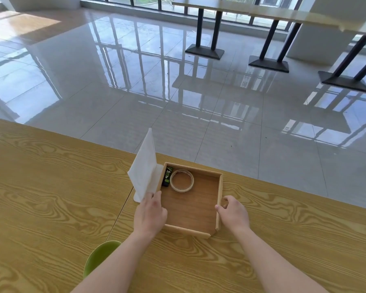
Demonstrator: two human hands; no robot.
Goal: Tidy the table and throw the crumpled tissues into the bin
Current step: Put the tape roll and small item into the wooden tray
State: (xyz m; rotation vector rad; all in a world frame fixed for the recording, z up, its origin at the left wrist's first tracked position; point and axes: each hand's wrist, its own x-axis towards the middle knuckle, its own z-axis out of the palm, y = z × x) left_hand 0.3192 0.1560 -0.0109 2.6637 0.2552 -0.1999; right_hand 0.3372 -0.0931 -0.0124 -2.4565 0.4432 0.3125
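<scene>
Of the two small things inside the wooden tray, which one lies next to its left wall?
The black-and-green stick, right at the left wall; the tape roll lies beside it, nearer the middle.

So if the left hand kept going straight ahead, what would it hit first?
Probably the black and green pack in the tray, just ahead of the left hand, which pinches a tissue. Height is hard to judge; it might pass above.

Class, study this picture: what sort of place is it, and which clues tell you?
Probably a canteen or similar dining hall: long wood-topped tables on black pedestal bases, a broad glossy tiled floor, and a row of large windows.
</scene>
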